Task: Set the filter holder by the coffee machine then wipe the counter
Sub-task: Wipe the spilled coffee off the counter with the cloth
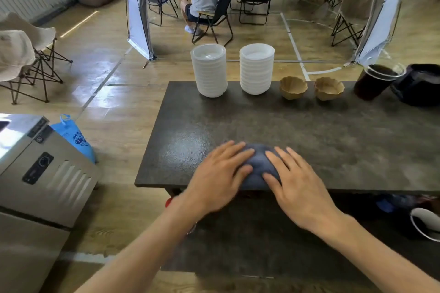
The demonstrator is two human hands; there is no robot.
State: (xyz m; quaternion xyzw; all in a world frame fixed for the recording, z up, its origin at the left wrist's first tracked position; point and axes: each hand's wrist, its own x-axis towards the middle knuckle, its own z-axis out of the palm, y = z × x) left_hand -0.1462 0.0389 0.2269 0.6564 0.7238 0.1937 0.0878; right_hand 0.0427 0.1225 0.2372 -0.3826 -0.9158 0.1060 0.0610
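Both hands pressed flat on a dark cloth at the near edge of the counter.

The left hand (220, 177) and the right hand (297, 185) lay side by side on the grey-blue cloth (258, 164), fingers extended and slightly spread, palms down, gripping nothing. The cloth sat bunched between and under the fingers, touching the dark stone counter (309, 131) just beside its near edge. Along the far edge stood two stacks of white bowls (209, 71) (257, 69), then two brown paper filters (293, 87) (329, 88), apart from each other. At the far right a glass carafe (376, 81) holding dark liquid stood just beside a black object (421, 85), only partly in view; whether it was the filter holder or the coffee machine could not be told. A steel appliance (40, 169) stood on the floor to the left.
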